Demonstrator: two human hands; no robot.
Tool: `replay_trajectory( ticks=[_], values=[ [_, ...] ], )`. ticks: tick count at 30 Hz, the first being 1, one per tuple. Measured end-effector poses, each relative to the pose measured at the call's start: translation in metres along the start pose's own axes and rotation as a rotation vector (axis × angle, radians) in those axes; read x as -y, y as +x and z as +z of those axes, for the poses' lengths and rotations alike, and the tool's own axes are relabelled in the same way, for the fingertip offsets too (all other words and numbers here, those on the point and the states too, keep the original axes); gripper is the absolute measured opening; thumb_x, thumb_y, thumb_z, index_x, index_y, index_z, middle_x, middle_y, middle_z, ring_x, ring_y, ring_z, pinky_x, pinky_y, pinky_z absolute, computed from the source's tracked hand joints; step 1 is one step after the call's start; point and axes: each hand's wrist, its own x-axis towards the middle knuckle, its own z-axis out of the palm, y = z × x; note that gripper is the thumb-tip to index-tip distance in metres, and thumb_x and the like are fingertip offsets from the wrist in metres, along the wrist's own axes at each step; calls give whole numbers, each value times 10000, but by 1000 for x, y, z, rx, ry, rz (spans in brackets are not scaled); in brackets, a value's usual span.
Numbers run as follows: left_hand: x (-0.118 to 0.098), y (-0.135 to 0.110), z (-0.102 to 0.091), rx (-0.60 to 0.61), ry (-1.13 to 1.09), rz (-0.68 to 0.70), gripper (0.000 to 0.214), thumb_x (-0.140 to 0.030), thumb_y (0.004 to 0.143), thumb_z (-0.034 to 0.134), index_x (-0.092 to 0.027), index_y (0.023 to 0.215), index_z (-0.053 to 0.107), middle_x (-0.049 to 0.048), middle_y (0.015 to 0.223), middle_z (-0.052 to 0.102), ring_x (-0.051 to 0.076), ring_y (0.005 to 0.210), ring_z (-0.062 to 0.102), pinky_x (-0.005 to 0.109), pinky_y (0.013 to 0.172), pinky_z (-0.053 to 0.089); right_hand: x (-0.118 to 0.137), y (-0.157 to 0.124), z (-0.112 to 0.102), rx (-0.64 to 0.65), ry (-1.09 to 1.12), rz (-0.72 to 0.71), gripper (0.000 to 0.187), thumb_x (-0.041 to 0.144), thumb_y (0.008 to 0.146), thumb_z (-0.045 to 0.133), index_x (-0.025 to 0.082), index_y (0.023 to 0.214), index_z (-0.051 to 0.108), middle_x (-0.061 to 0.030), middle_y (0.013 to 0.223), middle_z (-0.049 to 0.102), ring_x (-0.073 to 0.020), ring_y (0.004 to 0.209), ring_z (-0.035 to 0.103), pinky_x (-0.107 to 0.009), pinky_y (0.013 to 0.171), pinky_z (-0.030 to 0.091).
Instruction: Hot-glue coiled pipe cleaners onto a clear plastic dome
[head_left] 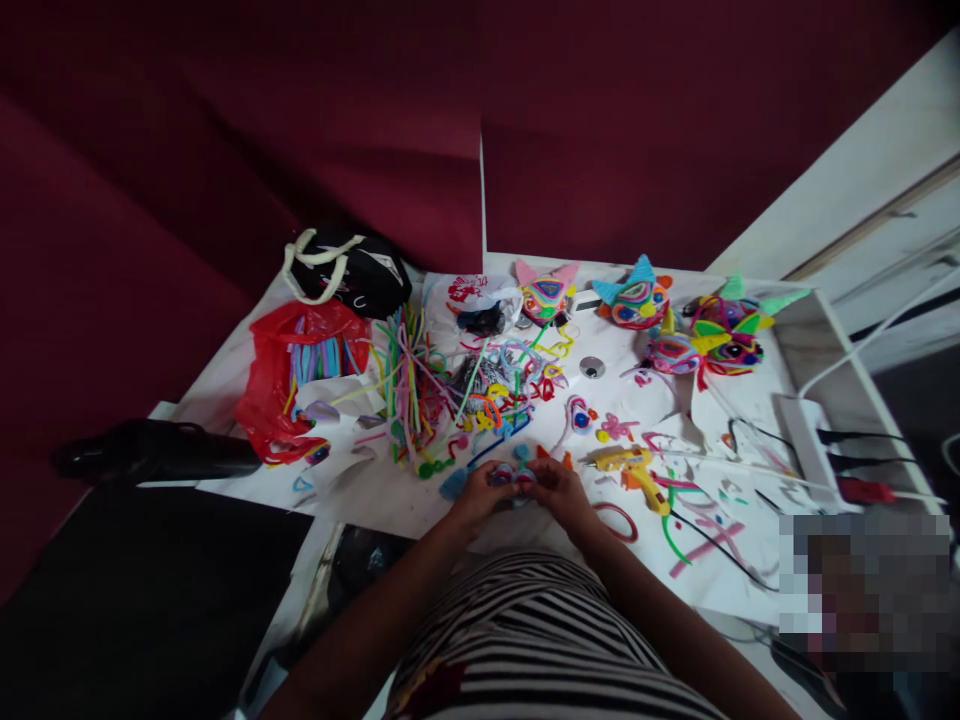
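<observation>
At the table's near edge, my left hand (pixel 478 496) pinches a small round coil of pipe cleaner (pixel 501 475), dark in the middle with a pale rim. My right hand (pixel 562 492) closes its fingers on a second, reddish coil (pixel 526 478) right beside the first. The two pieces seem to touch, but fingers hide part of both. Just beyond my fingertips lies a teal fuzzy piece (pixel 521 455), and a blue fuzzy piece (pixel 453 485) is left of my left hand. A similar coiled piece (pixel 579 414) with a blue centre rests further back.
A yellow hot glue gun (pixel 634 472) lies right of my hands, its cord running right near a power strip (pixel 808 450). Several fuzzy animal heads (pixel 637 300) stand at the back. Pipe cleaners (pixel 409 390), a red plastic bag (pixel 262 380) and a black bag (pixel 367 280) are leftward.
</observation>
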Motion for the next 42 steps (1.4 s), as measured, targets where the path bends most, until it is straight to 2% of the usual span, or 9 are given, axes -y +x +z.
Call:
replay_trajectory(
  ticks=[3, 8, 11, 13, 21, 25, 29, 36, 42],
  values=[
    [1, -4, -18, -69, 48, 18, 268, -300, 919, 576, -132, 1128, 572, 71, 1073, 616, 173, 891, 629, 352, 758, 561, -2, -4, 0, 66, -112, 16, 301, 359, 899, 578, 161, 1126, 573, -48, 1045, 624, -149, 836, 623, -336, 708, 546],
    [-9, -10, -69, -250, 113, 112, 279, -302, 920, 572, -135, 1144, 565, 75, 1095, 609, 180, 912, 625, 362, 773, 557, -3, -19, -10, 88, -347, 0, 296, 366, 903, 570, 167, 1122, 577, -50, 1056, 625, -154, 856, 621, -353, 740, 542],
    [-14, -15, -94, -312, 150, 141, 285, -301, 919, 575, -137, 1152, 563, 79, 1114, 605, 187, 934, 622, 375, 792, 554, 2, -27, -5, 123, -510, -18, 274, 369, 906, 563, 173, 1096, 591, -52, 1063, 628, -155, 872, 619, -361, 762, 537],
    [-15, -19, -104, -325, 177, 142, 289, -303, 918, 576, -137, 1154, 562, 80, 1117, 604, 189, 937, 623, 378, 795, 554, 8, -29, 4, 161, -612, -38, 274, 369, 908, 560, 173, 1097, 593, -53, 1073, 628, -160, 890, 619, -371, 781, 534],
    [-4, -33, -110, -298, 361, 117, 272, -298, 917, 578, -134, 1133, 571, 74, 1087, 612, 181, 913, 625, 363, 773, 557, 37, -13, 52, 281, -980, -84, 314, 368, 906, 563, 179, 1157, 573, -69, 1164, 602, -194, 991, 606, -417, 843, 518],
    [0, -43, -117, -269, 472, 111, 262, -297, 914, 583, -131, 1117, 580, 67, 1062, 620, 177, 897, 627, 361, 772, 555, 42, 4, 75, 261, -1096, -44, 336, 382, 906, 560, 174, 1170, 565, -73, 1167, 599, -197, 991, 606, -424, 842, 518],
    [5, -48, -122, -280, 544, 115, 262, -303, 913, 584, -129, 1109, 585, 65, 1058, 622, 182, 908, 626, 368, 784, 551, 40, 18, 90, 231, -1154, 10, 347, 384, 903, 563, 172, 1178, 560, -75, 1175, 595, -201, 998, 605, -427, 844, 517],
    [9, -42, -119, -292, 582, 110, 281, -308, 915, 581, -134, 1136, 575, 70, 1074, 619, 184, 911, 627, 369, 781, 554, 33, 24, 93, 261, -1101, 58, 340, 376, 901, 570, 173, 1174, 562, -73, 1170, 597, -198, 989, 607, -420, 834, 522],
    [5, -37, -118, -285, 623, 112, 282, -307, 912, 584, -134, 1136, 578, 74, 1095, 616, 193, 941, 624, 385, 806, 549, 36, 19, 72, 334, -965, 37, 301, 371, 906, 564, 172, 1131, 584, -61, 1124, 616, -176, 932, 618, -382, 794, 535]
  ],
)
